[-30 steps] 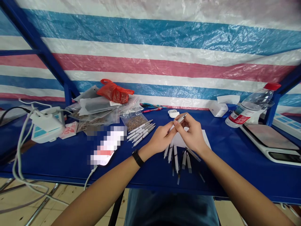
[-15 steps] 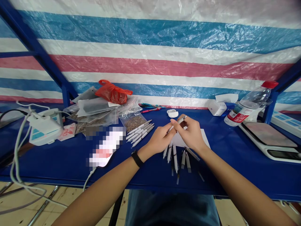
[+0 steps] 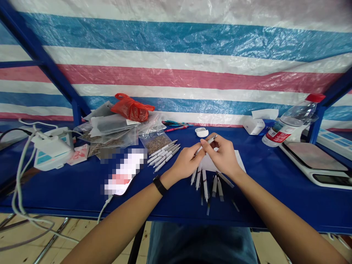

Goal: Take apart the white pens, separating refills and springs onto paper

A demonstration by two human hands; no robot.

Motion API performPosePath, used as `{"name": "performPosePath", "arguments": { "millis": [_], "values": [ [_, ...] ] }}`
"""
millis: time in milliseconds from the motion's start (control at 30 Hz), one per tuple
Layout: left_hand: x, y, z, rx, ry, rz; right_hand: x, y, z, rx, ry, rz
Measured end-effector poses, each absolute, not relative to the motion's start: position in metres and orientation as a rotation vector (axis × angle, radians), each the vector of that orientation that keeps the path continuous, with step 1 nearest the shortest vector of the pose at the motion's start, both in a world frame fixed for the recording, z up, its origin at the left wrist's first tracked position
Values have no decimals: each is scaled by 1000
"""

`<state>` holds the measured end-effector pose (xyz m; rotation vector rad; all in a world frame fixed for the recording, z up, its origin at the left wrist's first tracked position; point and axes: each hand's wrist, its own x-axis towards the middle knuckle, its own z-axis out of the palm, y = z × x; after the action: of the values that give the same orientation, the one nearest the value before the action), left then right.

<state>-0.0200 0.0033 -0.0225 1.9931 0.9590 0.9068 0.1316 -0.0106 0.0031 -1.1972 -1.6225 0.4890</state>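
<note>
bulging zip bag (image 3: 148, 124) of brown shreds (image 3: 155, 145)

Blue, white and pink striped tarpaulin (image 3: 176, 73) behind blue table (image 3: 66, 190).

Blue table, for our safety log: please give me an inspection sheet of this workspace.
Surface: blue table, with white paper under the hands.
Pens: white pen held up; loose white pens left of the hands; pen parts below the paper.
Clutter: plastic bags, red bag, tissue box, water bottle, scale.
Hands: left hand and right hand both on the white pen; wristband on the left wrist.
Cables: white cable runs to a blurred phone.
Surroundings: striped tarp, tiled floor.
</note>
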Motion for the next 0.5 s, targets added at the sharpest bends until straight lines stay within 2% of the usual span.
{"name": "performPosePath", "arguments": {
  "millis": [500],
  "values": [
    [-19,5,-21,2021,956,934,133,-11,3,-1172,-1576,530]
  ]
}}
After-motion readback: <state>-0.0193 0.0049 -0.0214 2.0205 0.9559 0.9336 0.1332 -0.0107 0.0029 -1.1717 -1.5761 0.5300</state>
